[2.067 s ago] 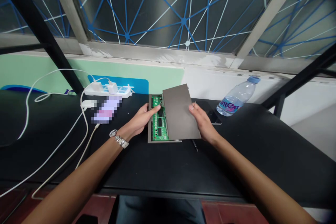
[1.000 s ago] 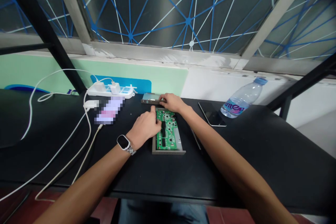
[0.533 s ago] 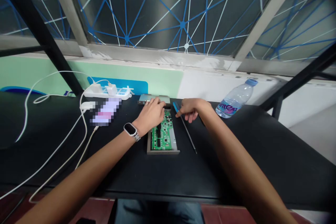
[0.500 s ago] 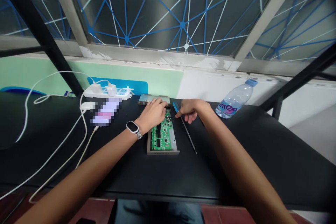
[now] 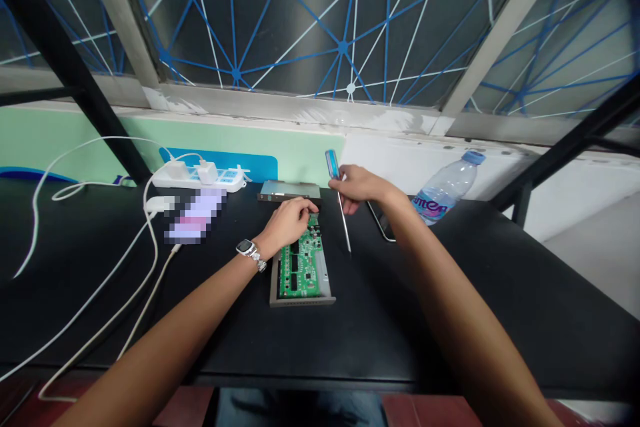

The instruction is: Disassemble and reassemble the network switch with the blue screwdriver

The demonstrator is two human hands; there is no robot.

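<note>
An open grey metal case point(image 5: 302, 299) with a green circuit board point(image 5: 300, 267) inside lies on the black table point(image 5: 450, 307). My left hand point(image 5: 286, 221), with a watch on the wrist, rests curled on the far end of the board and case. My right hand point(image 5: 356, 185) is closed around a screwdriver point(image 5: 339, 201) with a blue handle, lifted off the table, its shaft pointing down beside the case. The grey metal cover point(image 5: 289, 191) lies flat just beyond the case.
A white power strip point(image 5: 200, 177) with chargers and white cables point(image 5: 125, 280) lies at the left. A dark phone point(image 5: 380, 220) and a lying water bottle point(image 5: 445, 188) are at the right. A blurred patch point(image 5: 194, 216) sits near the strip.
The cover was taken off the case and laid at the back. My right hand then picked the screwdriver up off the table and raised it. My left hand stayed on the board.
</note>
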